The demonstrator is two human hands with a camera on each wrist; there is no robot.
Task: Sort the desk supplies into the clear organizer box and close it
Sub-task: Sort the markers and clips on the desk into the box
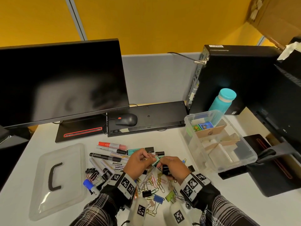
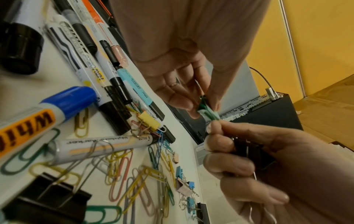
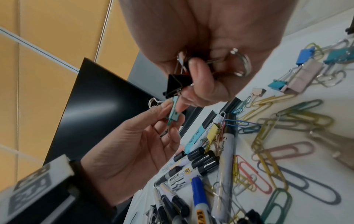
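Observation:
Over the supply pile, my left hand (image 1: pixel 145 158) pinches a mint green binder clip (image 1: pixel 155 161) by its wire handle. My right hand (image 1: pixel 163 164) meets it there, fingertips on the same mint clip (image 3: pixel 173 111), while its curled fingers hold a black binder clip (image 3: pixel 175 84) and other clips in the palm. The left wrist view shows the mint clip (image 2: pixel 206 110) between both hands and the black clip (image 2: pixel 247 151) in the right. Markers (image 1: pixel 109 154), coloured paper clips (image 1: pixel 157 181) and small binder clips (image 1: pixel 158 198) lie on the desk below. The clear organizer box (image 1: pixel 244 158) stands open at right.
The box's clear lid (image 1: pixel 65 190) with a black handle lies at left. Cardboard dividers split the box; small colourful items sit in its far compartment. A monitor (image 1: pixel 61 82), mouse (image 1: pixel 127 119), keyboard (image 1: pixel 154 115), PC tower (image 1: pixel 228 75) and teal bottle (image 1: pixel 223 100) line the back.

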